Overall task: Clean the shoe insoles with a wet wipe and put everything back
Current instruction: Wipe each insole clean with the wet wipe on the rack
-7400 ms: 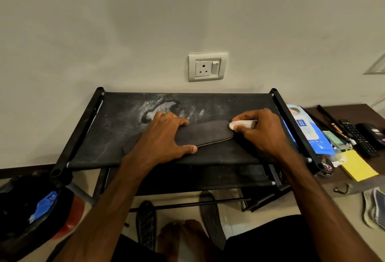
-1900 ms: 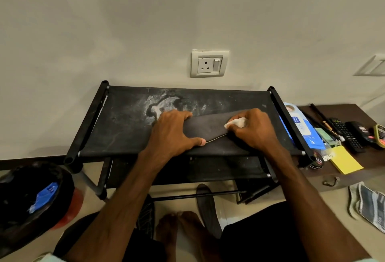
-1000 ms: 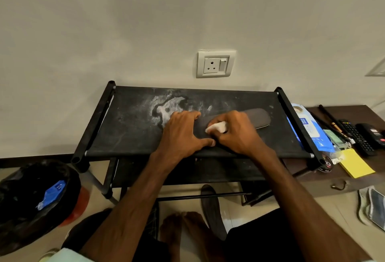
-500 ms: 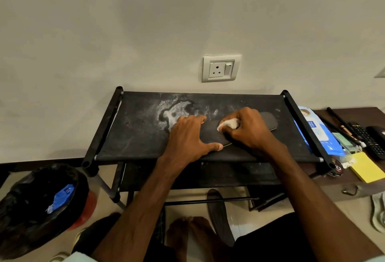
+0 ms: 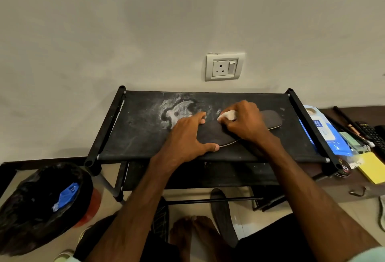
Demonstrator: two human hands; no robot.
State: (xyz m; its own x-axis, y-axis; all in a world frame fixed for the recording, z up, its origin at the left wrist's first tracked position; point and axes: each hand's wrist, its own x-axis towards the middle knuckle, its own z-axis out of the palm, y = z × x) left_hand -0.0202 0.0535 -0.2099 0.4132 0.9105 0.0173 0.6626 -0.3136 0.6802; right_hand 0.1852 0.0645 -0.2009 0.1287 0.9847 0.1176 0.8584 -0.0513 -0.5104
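Nearest the camera, a person's bare feet (image 5: 193,230) are seen on the tiled floor, with a dark second insole (image 5: 223,214) lying just to their right. At the left, a bin lined with a black bag (image 5: 18,220) is shown holding a crumpled blue wrapper (image 5: 66,198); the small print on the wrapper cannot be read.

Above the feet, a dark grey insole (image 5: 270,119) is laid flat along the fabric top of a black shoe rack (image 5: 145,136). Its left end is pinned down by the left hand (image 5: 187,139), whose fingers are spread and nearly straight, the thumb stretched along the insole's near edge. A wadded white wet wipe (image 5: 228,115) is gripped in the curled fingers of the right hand (image 5: 243,122) and pressed against the far edge of the insole near its middle. A pale stain (image 5: 177,112) is visible on the fabric just behind the left hand.

On a low brown table (image 5: 370,114) against the rack's right side, a blue pack of wet wipes (image 5: 327,134) is propped, its white label carrying a dark blue logo too small to be read. Beside it are seen a yellow pad of sticky notes (image 5: 373,170), a black remote control (image 5: 373,134) and a round tin (image 5: 342,169) with red and white lettering that cannot be made out.

On the wall behind the rack, a white socket with a switch (image 5: 225,67) is mounted.
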